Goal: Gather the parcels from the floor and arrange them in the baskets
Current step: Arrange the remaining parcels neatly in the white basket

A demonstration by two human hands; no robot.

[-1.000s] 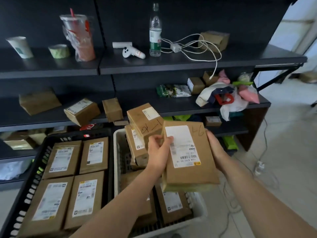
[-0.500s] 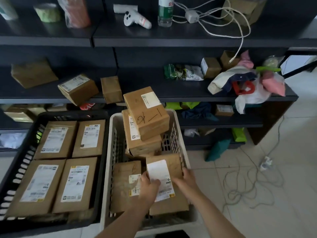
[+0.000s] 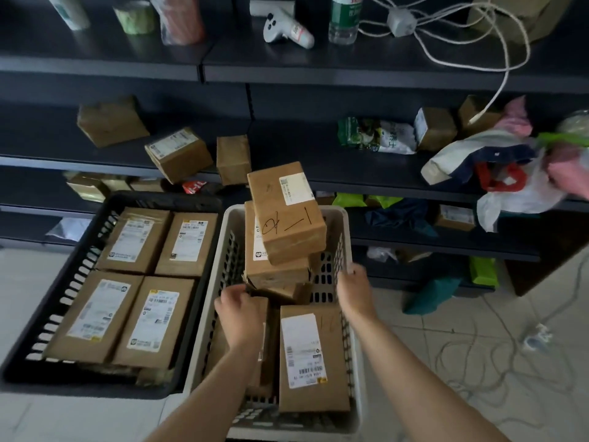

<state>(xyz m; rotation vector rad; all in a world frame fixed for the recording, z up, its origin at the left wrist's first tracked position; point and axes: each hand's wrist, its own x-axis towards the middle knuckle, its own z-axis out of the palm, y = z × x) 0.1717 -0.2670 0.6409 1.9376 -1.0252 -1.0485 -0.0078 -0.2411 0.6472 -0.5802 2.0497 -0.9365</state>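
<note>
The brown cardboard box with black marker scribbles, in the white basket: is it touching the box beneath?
Touching. The head view shows the scribbled brown cardboard box resting askew directly on the brown cardboard box beneath.

Your left hand (image 3: 240, 317) is at the foot of the parcel stack (image 3: 287, 224) in the white basket (image 3: 232, 250). Your right hand (image 3: 353, 291) is blurred beside the basket's right wall. A labelled parcel (image 3: 314, 358) lies flat between your forearms.
</note>
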